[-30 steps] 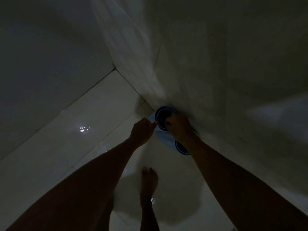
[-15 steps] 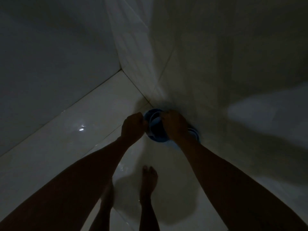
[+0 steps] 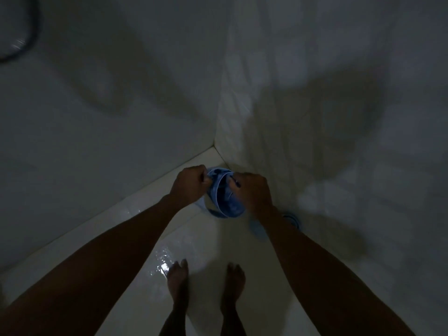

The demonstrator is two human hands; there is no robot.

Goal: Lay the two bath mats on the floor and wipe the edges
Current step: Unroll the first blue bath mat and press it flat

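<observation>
In a dim tiled corner I hold a rolled blue bath mat (image 3: 224, 197) upright above the floor. My left hand (image 3: 190, 184) grips its left rim and my right hand (image 3: 253, 192) grips its right rim, fingers curled over the edge. A second blue rolled mat (image 3: 292, 220) lies on the floor against the right wall, mostly hidden behind my right forearm.
White tiled walls meet in a corner just beyond my hands. The glossy white floor (image 3: 135, 229) is wet, with reflections near my two bare feet (image 3: 206, 280). A dark hose (image 3: 26, 32) hangs at the top left.
Both hands have lifted the rolled mat and pulled its rim apart, so the roll stands more open. The view has tilted up toward the corner, and both feet now show.
</observation>
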